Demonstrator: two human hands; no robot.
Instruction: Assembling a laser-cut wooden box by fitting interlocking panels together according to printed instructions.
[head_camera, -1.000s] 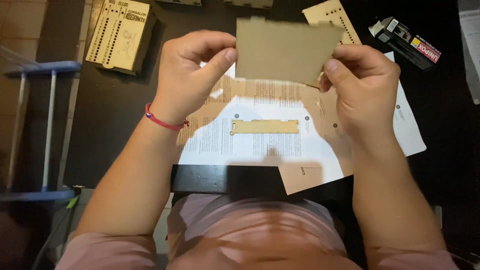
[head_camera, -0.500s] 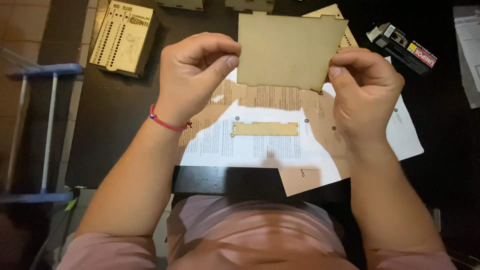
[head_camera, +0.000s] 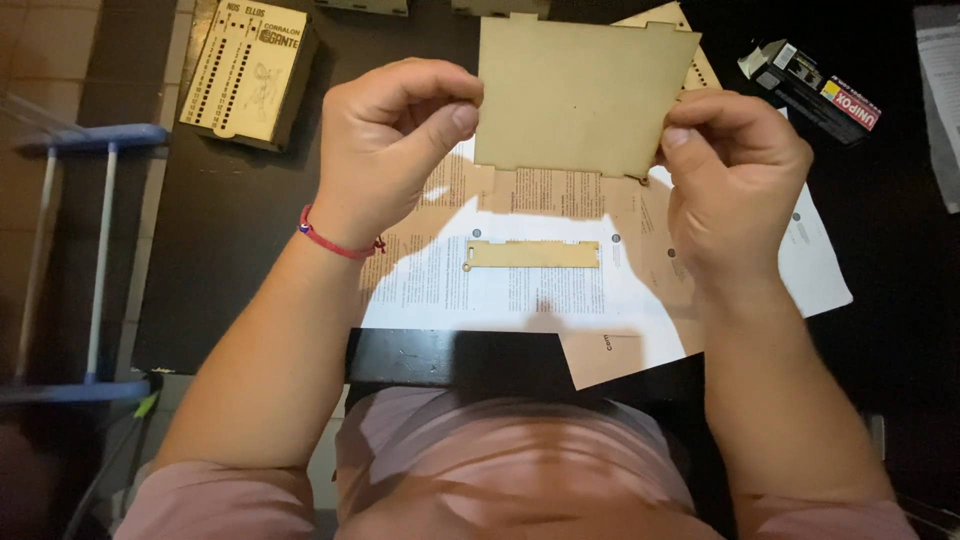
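Observation:
Both hands hold up a thin, light wooden panel (head_camera: 580, 95) with tabs along its edges, above a dark table (head_camera: 240, 230). My left hand (head_camera: 395, 145) pinches the panel's left edge between thumb and fingers; a red cord bracelet is on that wrist. My right hand (head_camera: 735, 180) grips its right edge. Under the panel lies a printed paper sheet (head_camera: 520, 290), and on it rests a narrow toothed wooden strip (head_camera: 532, 254).
A flat wooden box with rows of holes (head_camera: 245, 70) sits at the table's far left. A small dark carton (head_camera: 815, 90) lies at the far right, another paper (head_camera: 940, 100) beyond it. A blue metal frame (head_camera: 70, 250) stands left of the table.
The panel has been lifted slightly and tilted so that more of its flat face shows. Both hands kept their grip on its edges.

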